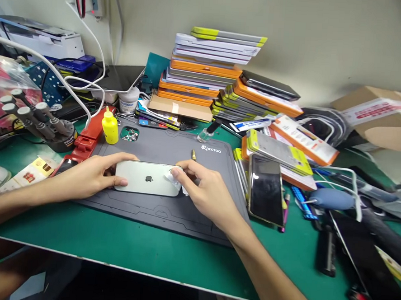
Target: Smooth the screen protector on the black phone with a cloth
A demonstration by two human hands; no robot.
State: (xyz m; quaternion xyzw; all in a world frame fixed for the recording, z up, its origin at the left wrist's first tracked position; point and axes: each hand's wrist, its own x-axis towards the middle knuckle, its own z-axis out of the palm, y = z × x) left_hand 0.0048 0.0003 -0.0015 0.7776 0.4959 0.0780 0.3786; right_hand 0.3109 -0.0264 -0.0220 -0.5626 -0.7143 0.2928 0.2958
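Note:
A pale green phone [146,178] lies back-up on the grey work mat [173,153], its logo showing. My left hand [90,177] grips its left end, thumb on the back and fingers curled over the far edge. My right hand [203,188] pinches a small white wipe [172,179] and presses it on the phone's right end.
A yellow bottle [110,127] and a red holder [87,141] stand at the mat's far left, by a screwdriver stand [39,117]. Stacked orange and grey boxes [205,75] fill the back. A dark phone [266,190], cables and tools crowd the right on the green table [129,250].

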